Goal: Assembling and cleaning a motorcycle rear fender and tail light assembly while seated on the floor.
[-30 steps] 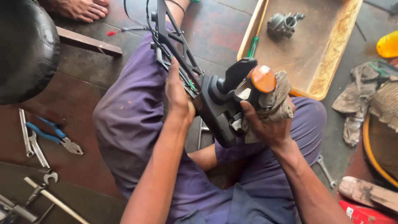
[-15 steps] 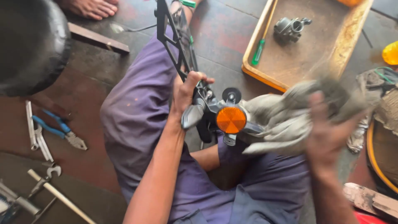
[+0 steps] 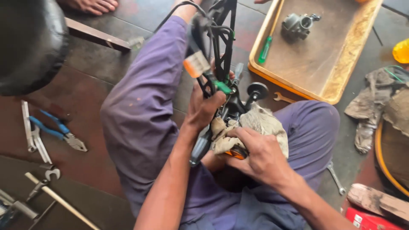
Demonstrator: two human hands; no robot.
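Person sits on the floor (image 3: 106, 89), black frame assembly (image 3: 221, 47) across the lap, running from between the thighs up toward the top of view. Left hand (image 3: 204, 106) wraps the frame at mid-length. Right hand (image 3: 260, 155) sits lower and to the right, pressing a rag (image 3: 264, 123) onto the assembly's near end. Tray (image 3: 353, 55) on the floor, upper right, beyond the right knee; carburettor (image 3: 298, 24) and screwdriver (image 3: 265, 49) lie in it. Small spanner (image 3: 283, 99) just outside the tray's near edge. Pliers (image 3: 59, 132) and wrenches (image 3: 34, 136) on the floor far left. Another spanner (image 3: 336, 179) beside the right thigh.
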